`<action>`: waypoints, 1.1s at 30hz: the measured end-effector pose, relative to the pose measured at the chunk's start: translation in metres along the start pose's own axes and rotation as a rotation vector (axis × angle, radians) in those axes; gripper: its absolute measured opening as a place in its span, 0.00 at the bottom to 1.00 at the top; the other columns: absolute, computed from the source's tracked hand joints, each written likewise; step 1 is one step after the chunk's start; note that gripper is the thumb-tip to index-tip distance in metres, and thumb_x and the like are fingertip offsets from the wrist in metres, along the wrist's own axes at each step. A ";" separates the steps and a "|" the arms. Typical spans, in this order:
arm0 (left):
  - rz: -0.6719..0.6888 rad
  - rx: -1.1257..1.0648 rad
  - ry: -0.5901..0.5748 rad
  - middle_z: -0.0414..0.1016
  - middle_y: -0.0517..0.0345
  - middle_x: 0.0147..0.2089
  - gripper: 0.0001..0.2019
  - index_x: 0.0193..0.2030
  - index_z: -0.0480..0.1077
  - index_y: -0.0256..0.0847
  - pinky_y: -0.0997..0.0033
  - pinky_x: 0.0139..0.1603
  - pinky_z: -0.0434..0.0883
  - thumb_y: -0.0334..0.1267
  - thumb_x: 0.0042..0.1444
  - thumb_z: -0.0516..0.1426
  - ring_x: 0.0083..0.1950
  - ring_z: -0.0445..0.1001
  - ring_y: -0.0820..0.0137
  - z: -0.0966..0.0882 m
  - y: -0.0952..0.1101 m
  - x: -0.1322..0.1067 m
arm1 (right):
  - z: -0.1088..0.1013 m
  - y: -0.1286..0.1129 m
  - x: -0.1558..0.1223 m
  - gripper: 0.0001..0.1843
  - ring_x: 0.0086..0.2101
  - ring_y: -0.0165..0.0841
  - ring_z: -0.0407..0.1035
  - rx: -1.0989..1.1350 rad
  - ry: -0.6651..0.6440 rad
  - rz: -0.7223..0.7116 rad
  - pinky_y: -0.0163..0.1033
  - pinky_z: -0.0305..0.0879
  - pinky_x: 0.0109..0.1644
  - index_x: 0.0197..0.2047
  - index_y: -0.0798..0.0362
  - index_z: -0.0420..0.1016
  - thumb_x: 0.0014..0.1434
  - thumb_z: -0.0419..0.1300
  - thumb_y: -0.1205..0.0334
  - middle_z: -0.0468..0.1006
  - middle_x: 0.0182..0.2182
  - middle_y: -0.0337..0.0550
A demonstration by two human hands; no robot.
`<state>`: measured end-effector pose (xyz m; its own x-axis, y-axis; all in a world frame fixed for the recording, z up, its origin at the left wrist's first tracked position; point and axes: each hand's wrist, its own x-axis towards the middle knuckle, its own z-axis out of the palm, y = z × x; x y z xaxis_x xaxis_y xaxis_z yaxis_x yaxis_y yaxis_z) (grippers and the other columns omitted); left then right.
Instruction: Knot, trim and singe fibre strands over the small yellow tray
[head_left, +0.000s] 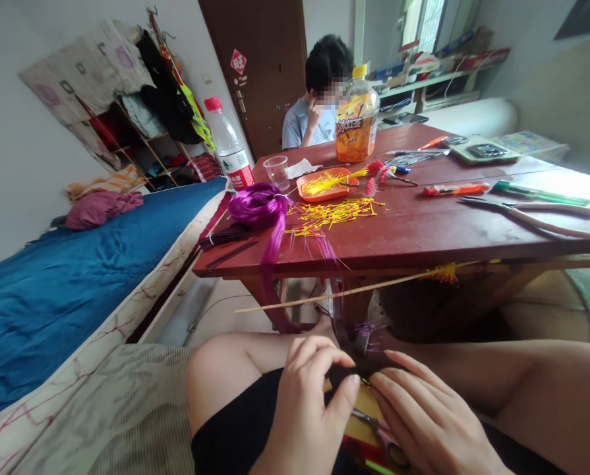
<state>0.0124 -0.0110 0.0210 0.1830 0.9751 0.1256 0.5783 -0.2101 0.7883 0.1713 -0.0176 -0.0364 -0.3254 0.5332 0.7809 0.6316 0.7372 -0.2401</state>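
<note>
Over my lap, my left hand is curled, with thumb and index fingertip close together. My right hand faces it, fingers bent and mostly side by side. A small dark and yellow bit shows between the fingertips, too small to name. Beneath my hands lies a pair of scissors with pinkish handles, on a yellowish surface on my lap; my right hand partly covers them. Beyond my hands, a thin stick with a yellow and red tuft juts along the table's front edge.
The red-brown table bears purple thread, yellow stamens, an orange tray, pliers, a cutter, a water bottle and a tea bottle. Another person sits opposite. A bed stands left.
</note>
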 end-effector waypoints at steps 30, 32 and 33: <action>-0.254 -0.223 -0.259 0.71 0.61 0.29 0.04 0.28 0.69 0.38 0.73 0.39 0.63 0.35 0.51 0.57 0.35 0.68 0.69 0.006 -0.014 0.010 | -0.002 0.002 0.004 0.13 0.26 0.29 0.74 0.042 -0.038 -0.036 0.37 0.67 0.50 0.35 0.56 0.71 0.58 0.46 0.76 0.79 0.23 0.40; -0.249 -0.203 -0.246 0.71 0.62 0.28 0.03 0.27 0.69 0.39 0.73 0.39 0.63 0.34 0.50 0.57 0.34 0.68 0.70 0.007 -0.013 0.009 | -0.002 0.001 0.007 0.14 0.25 0.29 0.74 0.055 -0.033 -0.003 0.36 0.67 0.49 0.34 0.55 0.70 0.58 0.46 0.77 0.78 0.23 0.40; -0.244 -0.193 -0.231 0.71 0.62 0.28 0.02 0.27 0.69 0.39 0.73 0.38 0.63 0.33 0.50 0.57 0.34 0.68 0.70 0.008 -0.013 0.008 | -0.002 0.000 0.008 0.14 0.25 0.28 0.74 0.062 -0.034 0.016 0.35 0.68 0.48 0.33 0.55 0.69 0.58 0.46 0.77 0.78 0.23 0.40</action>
<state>0.0128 -0.0009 0.0074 0.2458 0.9481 -0.2017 0.4707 0.0652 0.8799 0.1706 -0.0140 -0.0287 -0.3398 0.5579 0.7572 0.5922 0.7524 -0.2886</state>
